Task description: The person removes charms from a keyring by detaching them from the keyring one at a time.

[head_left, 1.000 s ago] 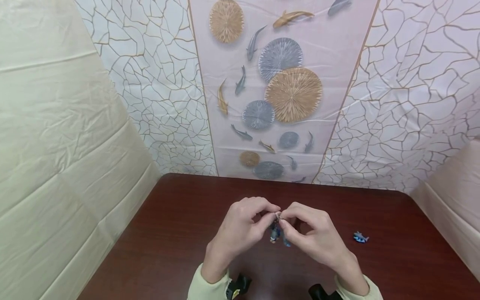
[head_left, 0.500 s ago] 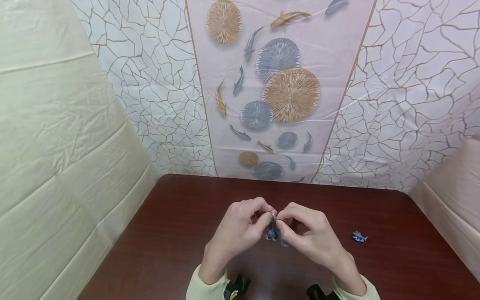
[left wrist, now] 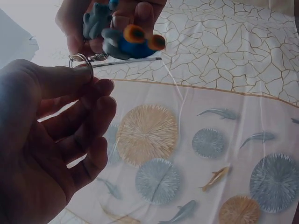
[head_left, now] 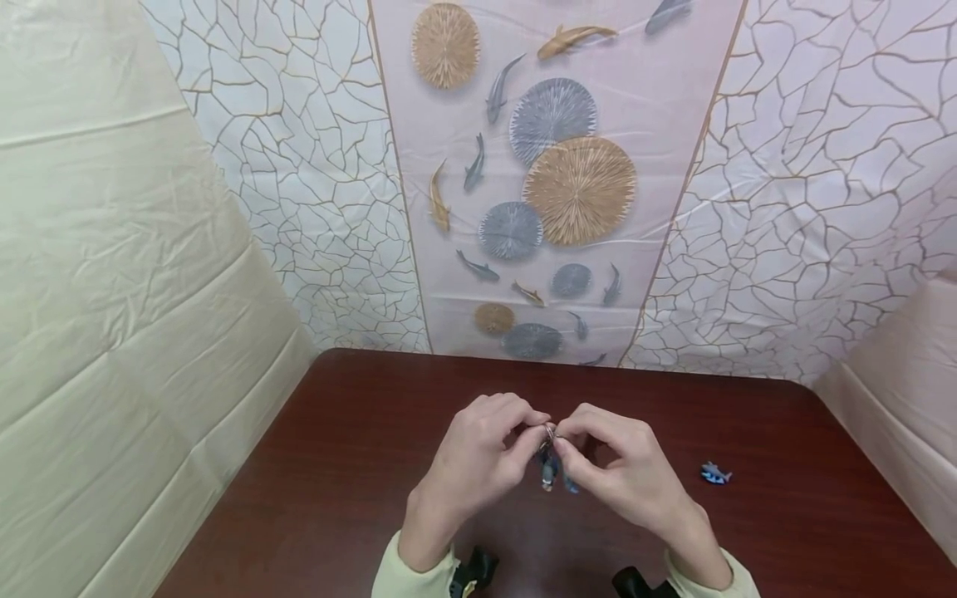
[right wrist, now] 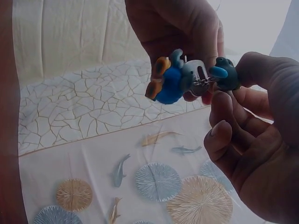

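Just below the middle of the head view, both hands meet above the dark red worktop point(head_left: 351, 465). The left hand point(head_left: 478, 453) pinches a small metal key ring point(left wrist: 80, 60) between thumb and forefinger. The right hand point(head_left: 624, 473) has its fingers curled in a grip on a cluster of little figure charms point(right wrist: 180, 79), blue, grey and orange, hanging from the ring; how they attach is too small to tell. Another small blue fish charm point(head_left: 715, 473) lies on the worktop at right, well apart from the hands.
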### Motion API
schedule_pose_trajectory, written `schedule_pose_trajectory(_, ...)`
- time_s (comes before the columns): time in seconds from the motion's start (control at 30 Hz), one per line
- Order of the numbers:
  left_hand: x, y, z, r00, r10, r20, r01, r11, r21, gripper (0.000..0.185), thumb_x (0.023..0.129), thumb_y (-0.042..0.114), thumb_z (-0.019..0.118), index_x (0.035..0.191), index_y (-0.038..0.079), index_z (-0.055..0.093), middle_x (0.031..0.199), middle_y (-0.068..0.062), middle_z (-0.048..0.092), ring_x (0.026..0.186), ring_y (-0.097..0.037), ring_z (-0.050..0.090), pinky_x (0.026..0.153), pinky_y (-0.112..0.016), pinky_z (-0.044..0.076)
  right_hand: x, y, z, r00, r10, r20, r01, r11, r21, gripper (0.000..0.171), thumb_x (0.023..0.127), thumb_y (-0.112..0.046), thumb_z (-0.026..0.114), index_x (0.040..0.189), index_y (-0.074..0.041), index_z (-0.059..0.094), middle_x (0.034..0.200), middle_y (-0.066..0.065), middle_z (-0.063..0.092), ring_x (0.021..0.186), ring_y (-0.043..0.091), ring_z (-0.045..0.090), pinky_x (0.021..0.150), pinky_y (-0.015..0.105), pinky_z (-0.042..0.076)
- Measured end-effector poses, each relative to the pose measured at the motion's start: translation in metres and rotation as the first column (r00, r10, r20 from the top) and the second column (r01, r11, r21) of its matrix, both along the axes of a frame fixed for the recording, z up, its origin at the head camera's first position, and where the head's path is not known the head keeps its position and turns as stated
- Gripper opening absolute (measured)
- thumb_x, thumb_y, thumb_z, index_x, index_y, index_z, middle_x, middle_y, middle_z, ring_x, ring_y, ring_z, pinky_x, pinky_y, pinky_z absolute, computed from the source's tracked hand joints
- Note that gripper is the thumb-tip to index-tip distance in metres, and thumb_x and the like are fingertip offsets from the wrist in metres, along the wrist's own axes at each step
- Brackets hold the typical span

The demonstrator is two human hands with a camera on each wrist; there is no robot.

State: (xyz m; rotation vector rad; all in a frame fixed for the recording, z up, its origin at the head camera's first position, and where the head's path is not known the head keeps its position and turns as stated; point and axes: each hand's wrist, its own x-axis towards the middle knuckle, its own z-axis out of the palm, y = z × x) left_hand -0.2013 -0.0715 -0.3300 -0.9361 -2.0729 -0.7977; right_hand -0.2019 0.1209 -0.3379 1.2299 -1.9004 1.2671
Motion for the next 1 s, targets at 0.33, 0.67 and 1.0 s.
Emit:
schedule_pose_trajectory(0.33, -0.001, 0.0004, -0.0017, 0.991, -0.035, 0.13, 0.03, 0.999, 0.041, 0.011, 0.085, 0.008, 0.067, 0.081, 0.018, 0.067, 0.073, 0.011, 0.064, 0.064, 0.002, 0.05, 0.063, -0.009, 0.039, -0.0003, -0.0002, 0.0003, 1.0, 0.009, -0.001, -0.009, 1.0, 0.004, 0.034, 0.073, 0.019, 0.067, 0.088, -0.01, 0.065, 0.074, -0.007, 0.055, 0.062, 0.0, 0.051, 0.05, 0.009, 0.041)
schedule_pose_trajectory(0.67, -0.0036, 0.0039, 0.0014, 0.985, 0.034, -0.166, -0.045, 0.997, -0.06, 0.012, 0.08, 0.008, 0.074, 0.085, 0.015, 0.067, 0.076, 0.009, 0.065, 0.069, -0.006, 0.058, 0.064, -0.018, 0.042, -0.0011, 0.0032, -0.0001, 0.999, -0.039, -0.002, 0.039, 0.999, 0.018, 0.035, 0.073, 0.019, 0.067, 0.088, -0.013, 0.064, 0.072, -0.009, 0.054, 0.06, -0.001, 0.05, 0.048, 0.008, 0.038)
schedule_pose_trajectory(1.0, -0.0029, 0.0031, -0.0034, 0.999, -0.006, 0.04, 0.005, 1.0, 0.028, 0.016, 0.083, 0.008, 0.068, 0.073, 0.018, 0.059, 0.066, 0.011, 0.06, 0.058, -0.001, 0.043, 0.058, -0.011, 0.033, -0.0001, 0.0009, 0.0001, 1.0, 0.02, 0.022, -0.02, 1.0, -0.006, 0.037, 0.073, 0.02, 0.066, 0.089, -0.013, 0.064, 0.072, -0.006, 0.055, 0.06, 0.001, 0.051, 0.048, 0.009, 0.04)
